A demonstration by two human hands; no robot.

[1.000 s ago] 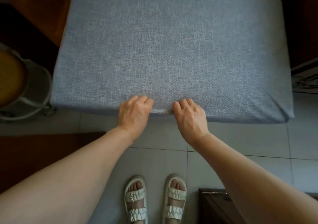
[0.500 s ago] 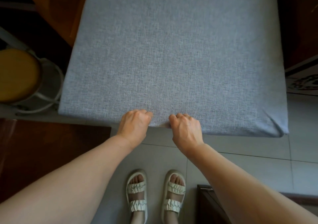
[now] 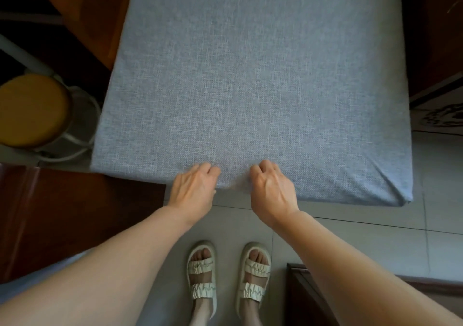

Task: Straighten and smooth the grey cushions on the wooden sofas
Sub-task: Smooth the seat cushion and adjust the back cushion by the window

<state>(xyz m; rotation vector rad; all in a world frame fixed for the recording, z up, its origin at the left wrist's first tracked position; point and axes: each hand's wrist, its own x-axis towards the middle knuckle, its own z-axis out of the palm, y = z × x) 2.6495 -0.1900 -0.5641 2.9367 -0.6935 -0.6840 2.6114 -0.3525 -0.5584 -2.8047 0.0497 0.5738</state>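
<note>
Far left of frame, mid-height: round stool (image 3: 30, 110) with a yellow-orange seat on a pale metal frame, standing on the floor just beside the cushion's left edge. Lower left: dark reddish-brown wooden surface (image 3: 75, 220), its upper right corner just under the cushion's near edge.

Centre, filling the upper and middle frame: grey cushion (image 3: 250, 75), woven fabric, top face flat; its near edge runs across the middle of the frame above the grey tiled floor (image 3: 363, 245). Orange-brown wood (image 3: 95, 17) shows along its upper left side.

Left hand (image 3: 194, 190) at the near edge, slightly left of centre; fingers curled over and gripping the edge fabric. Right hand (image 3: 271, 191) just beside it, slightly right of centre; fingers likewise curled, gripping the same edge. A small pucker of fabric sits between the two hands.

Bottom centre: two feet in cream strapped sandals (image 3: 226, 280). Near right corner of the cushion shows a diagonal fold. Lower right: dark wooden furniture edge (image 3: 300, 298).
</note>
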